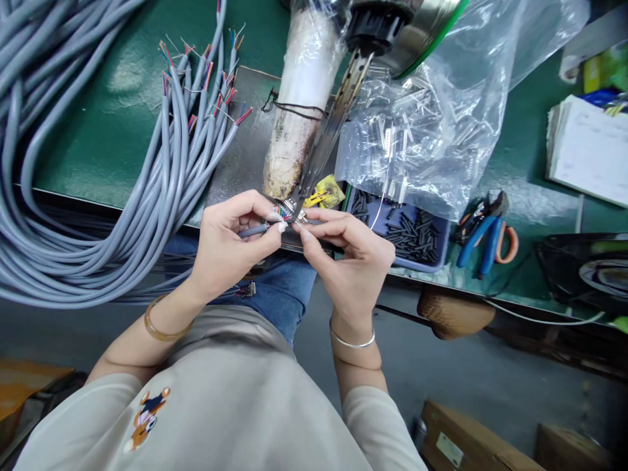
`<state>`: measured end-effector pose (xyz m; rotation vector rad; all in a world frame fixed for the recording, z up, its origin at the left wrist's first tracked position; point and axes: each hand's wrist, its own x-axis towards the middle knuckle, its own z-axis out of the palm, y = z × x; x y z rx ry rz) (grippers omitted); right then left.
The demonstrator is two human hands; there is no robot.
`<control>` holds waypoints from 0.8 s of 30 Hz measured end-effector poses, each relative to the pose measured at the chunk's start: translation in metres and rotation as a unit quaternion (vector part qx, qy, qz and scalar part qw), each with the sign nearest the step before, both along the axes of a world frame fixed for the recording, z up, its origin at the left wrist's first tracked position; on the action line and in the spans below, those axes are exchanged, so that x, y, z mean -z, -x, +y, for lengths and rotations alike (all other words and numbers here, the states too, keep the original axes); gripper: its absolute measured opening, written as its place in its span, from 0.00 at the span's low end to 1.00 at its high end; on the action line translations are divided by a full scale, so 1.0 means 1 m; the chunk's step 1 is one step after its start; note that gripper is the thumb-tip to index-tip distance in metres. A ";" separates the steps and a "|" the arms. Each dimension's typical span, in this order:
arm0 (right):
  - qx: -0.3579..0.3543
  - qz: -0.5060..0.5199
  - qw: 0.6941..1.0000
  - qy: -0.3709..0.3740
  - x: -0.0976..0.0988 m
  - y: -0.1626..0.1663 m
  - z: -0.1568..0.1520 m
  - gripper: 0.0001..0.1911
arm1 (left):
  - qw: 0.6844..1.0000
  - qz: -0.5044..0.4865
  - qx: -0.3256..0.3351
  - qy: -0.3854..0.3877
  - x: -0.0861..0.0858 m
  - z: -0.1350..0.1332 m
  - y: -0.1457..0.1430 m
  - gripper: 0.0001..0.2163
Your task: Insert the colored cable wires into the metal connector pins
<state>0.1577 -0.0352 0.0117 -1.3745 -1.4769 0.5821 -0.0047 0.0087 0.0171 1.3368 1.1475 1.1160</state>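
My left hand [235, 232] pinches a grey cable [252, 230] between thumb and fingers, just behind its stripped end. Thin coloured wires [283, 212] fan out there toward a small metal connector [294, 208]. From above, the soldering iron [326, 140] slants down, its tip close to the connector; whether they touch I cannot tell. My right hand [346, 245] is closed in a pinch on thin solder wire [298, 225], near the iron's tip. A pale strand [381, 196] runs up behind that hand toward the bag. Fingers partly hide the joint.
Grey cables [161, 196] with stripped ends lie at left. A stained white tube [299, 104] stands beside the iron. Right of it are a solder spool [426, 33], a plastic bag of metal parts [417, 124], a tray [444, 245] of black sleeves, blue-handled pliers [483, 239] and papers [591, 150].
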 end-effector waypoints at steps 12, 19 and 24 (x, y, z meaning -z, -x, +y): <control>-0.005 -0.041 0.999 -0.011 0.000 -0.001 0.003 0.06 | 0.999 -0.018 0.020 0.043 0.006 0.002 0.003 0.07; -0.006 -0.073 0.997 -0.032 -0.005 -0.002 0.007 0.05 | 1.000 -0.010 0.009 0.011 0.000 0.001 0.002 0.06; -0.019 -0.086 0.995 -0.048 -0.004 -0.003 0.007 0.06 | 1.000 -0.013 0.024 0.010 0.005 0.003 0.005 0.06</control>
